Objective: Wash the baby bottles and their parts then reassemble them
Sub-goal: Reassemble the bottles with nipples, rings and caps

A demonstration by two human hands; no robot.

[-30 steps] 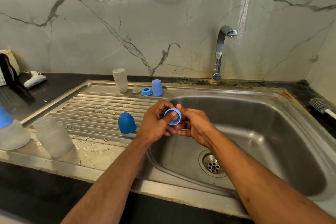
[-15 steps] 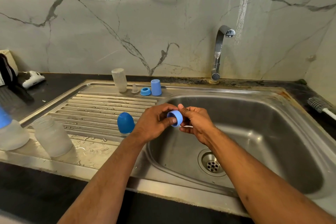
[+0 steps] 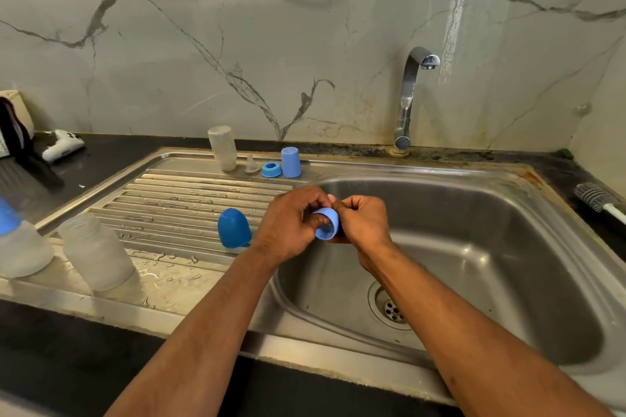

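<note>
While both hands [image 3: 291, 223] [image 3: 364, 223] grip it, the blue ring [image 3: 327, 224] hangs over the sink [image 3: 508, 247].

Left-edge bottle [image 3: 17, 244] cut off; ring's [image 3: 327, 223] far side hidden

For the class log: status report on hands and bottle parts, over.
Left hand and right hand both grip blue collar ring over sink. Nothing obstructing.

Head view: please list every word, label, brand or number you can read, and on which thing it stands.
No readable text in this view.
Frosted bottle on the drainboard: no marks legible.
Blue ring in the hands: no print visible.
White item on the counter: too blurred to read.
</note>
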